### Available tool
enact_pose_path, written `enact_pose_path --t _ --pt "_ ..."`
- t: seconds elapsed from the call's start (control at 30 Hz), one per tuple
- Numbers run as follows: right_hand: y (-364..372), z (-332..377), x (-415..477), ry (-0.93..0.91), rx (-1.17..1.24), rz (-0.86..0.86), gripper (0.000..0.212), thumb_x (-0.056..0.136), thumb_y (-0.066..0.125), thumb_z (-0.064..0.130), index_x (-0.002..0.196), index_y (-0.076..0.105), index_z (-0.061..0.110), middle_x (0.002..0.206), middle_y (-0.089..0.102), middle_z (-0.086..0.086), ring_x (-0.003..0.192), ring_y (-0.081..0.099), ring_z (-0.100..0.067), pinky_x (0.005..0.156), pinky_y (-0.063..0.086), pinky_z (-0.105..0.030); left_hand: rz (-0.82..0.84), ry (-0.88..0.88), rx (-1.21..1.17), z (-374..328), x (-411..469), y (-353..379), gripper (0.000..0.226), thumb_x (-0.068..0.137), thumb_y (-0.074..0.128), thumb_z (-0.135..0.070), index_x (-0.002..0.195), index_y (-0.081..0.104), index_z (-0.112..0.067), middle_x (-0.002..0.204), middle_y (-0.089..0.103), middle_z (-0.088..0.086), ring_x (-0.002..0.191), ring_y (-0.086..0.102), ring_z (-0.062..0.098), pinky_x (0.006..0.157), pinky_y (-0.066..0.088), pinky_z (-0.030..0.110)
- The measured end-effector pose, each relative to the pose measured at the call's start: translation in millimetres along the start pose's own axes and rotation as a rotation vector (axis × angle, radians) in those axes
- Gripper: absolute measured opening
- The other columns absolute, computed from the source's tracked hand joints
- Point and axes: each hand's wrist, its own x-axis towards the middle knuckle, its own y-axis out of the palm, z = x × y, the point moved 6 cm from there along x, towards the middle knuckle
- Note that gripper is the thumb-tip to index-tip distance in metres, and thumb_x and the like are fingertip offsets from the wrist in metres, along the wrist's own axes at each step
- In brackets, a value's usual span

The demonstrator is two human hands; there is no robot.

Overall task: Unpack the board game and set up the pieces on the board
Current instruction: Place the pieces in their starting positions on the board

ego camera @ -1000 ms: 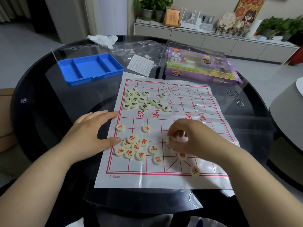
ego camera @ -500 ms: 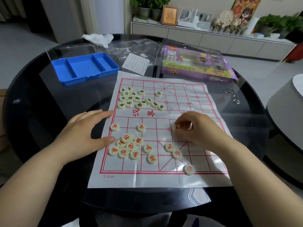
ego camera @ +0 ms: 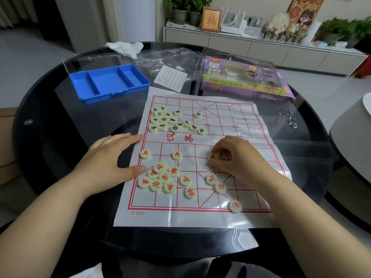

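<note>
**Third red soldier reaches its line**

- My right hand (ego camera: 236, 157) has come up from the near middle of the board (ego camera: 230, 121) to the soldier line in the last second.
- Its fingers (ego camera: 223, 144) are curled, the tips pinching a red soldier (ego camera: 211, 156). The piece is at the paper, on or just above a crossing. I can't tell whether it has seated.
- It lines up with the two placed soldiers (ego camera: 145, 154) further left on the same line, evenly spaced.
- My left hand (ego camera: 108, 163) has not moved. It lies flat with the fingers straight, thumb and forefinger on the board's left margin, pinning the sheet to the glass bench (ego camera: 50, 127).
- The red heap (ego camera: 160, 177) at the near left looks the same as before, as do the loose red pieces around the near palace.
- The dark-lettered pieces (ego camera: 170, 121) sit bunched on the far left half, unsorted.
- The blue tray (ego camera: 108, 81) and game box (ego camera: 241, 77) lie beyond the board.

My reading: this makes three soldiers on the line, so setup is early. Next I should let go cleanly, then fill the rest of the line to the right. The sheet is creased and thin, so a nudge could shift the placed pieces.
</note>
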Motion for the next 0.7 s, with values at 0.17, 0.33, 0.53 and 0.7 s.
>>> enact_pose_path --t 0.17,0.33,0.53,0.7 --pt "-9 8 -5 0.023 0.005 -0.004 0.03 0.083 0.062 0.03 0.11 0.059 0.017 0.091 0.047 0.009 0.082 0.042 -0.008 0.062 0.033 -0.008 -0.003 0.012 -0.008 -1 -2 -1 0.073 0.074 0.066 -0.043 0.136 0.028 -0.042 0.148 0.024 -0.009 0.138 0.014 0.019 0.112 0.014 0.037" --pt "0 54 -21 -0.105 0.044 0.09 0.028 0.084 0.061 0.029 0.11 0.06 0.021 0.096 0.048 0.01 0.086 0.041 -0.004 0.071 0.036 -0.011 0.005 0.017 -0.008 -3 -2 -1 0.073 0.075 0.066 -0.043 0.137 0.027 -0.042 0.149 0.024 -0.008 0.138 0.014 0.019 0.112 0.014 0.037" --pt "26 66 -17 0.014 -0.028 0.213 0.031 0.081 0.064 0.034 0.104 0.055 0.015 0.091 0.047 0.003 0.082 0.042 -0.013 0.064 0.037 -0.022 -0.002 0.049 -0.013 -5 -3 -2 0.072 0.076 0.065 -0.044 0.137 0.026 -0.041 0.149 0.023 -0.008 0.137 0.014 0.016 0.111 0.011 0.032" --pt "26 64 -15 0.021 -0.041 0.201 0.024 0.086 0.057 0.026 0.106 0.056 0.013 0.091 0.046 0.003 0.084 0.041 -0.014 0.069 0.033 -0.022 0.003 0.057 -0.006 -6 -3 -3 0.073 0.077 0.065 -0.043 0.137 0.025 -0.041 0.149 0.022 -0.007 0.137 0.014 0.015 0.111 0.011 0.031"
